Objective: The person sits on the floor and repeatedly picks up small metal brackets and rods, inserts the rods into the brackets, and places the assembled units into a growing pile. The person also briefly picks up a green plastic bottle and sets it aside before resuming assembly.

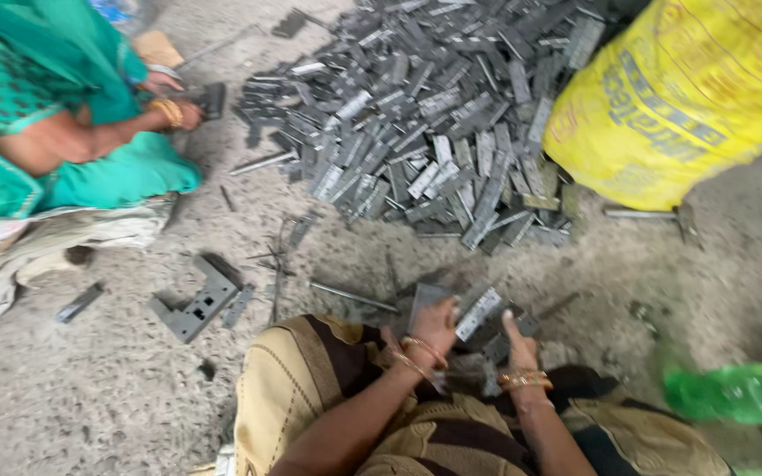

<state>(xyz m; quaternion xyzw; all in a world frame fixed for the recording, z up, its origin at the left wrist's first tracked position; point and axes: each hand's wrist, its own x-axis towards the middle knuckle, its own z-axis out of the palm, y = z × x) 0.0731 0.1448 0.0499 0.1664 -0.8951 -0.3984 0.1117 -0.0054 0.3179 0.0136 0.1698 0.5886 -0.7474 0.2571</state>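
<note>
Head view looks down on the person's two hands working over the lap. A flat grey rectangular metal strip (478, 313) lies pinched between them, its long axis slanting from lower left up to the right. Left hand (434, 328) closes on the strip's lower end; right hand (519, 342) props the far side with one finger raised, its grip partly hidden. Beyond the hands, well apart, spreads a big heap of like grey metal strips (434, 115) beside a yellow woven sack (681, 97)
</note>
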